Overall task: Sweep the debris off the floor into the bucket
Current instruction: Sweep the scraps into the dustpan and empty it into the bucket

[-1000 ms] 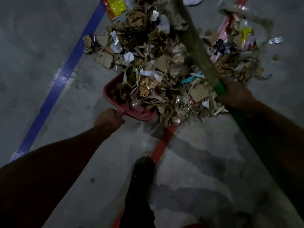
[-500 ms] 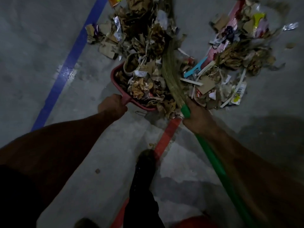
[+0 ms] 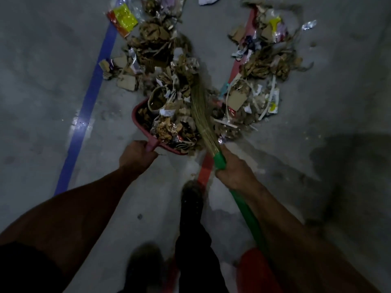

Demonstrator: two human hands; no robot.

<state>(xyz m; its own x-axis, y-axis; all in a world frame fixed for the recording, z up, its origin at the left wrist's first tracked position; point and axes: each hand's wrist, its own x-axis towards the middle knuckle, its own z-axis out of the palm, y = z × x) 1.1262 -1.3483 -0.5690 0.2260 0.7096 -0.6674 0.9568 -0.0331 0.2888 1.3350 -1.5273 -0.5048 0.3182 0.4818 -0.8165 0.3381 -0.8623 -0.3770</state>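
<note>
while the left hand (image 3: 137, 155) grips the handle of a red dustpan (image 3: 141, 121), the right hand (image 3: 232, 168) is clenched around the green handle of a broom (image 3: 203, 115), just below the straw bristles. the dustpan sits on the grey floor (image 3: 42, 85), its pan heaped with brown cardboard scraps, crumpled paper and foil. the bristles lie across the pan's right side, on top of the debris (image 3: 169, 127). more debris lies in two loose heaps: one beyond the dustpan near a blue line (image 3: 88, 102), with a yellow packet (image 3: 124, 17) at its far end, and one to the right, spread over a red line (image 3: 206, 168) that runs towards the person's dark shoe (image 3: 191, 195). a red rounded thing (image 3: 254, 269), perhaps the bucket, shows at the bottom edge under the right arm; i cannot tell for sure
</note>
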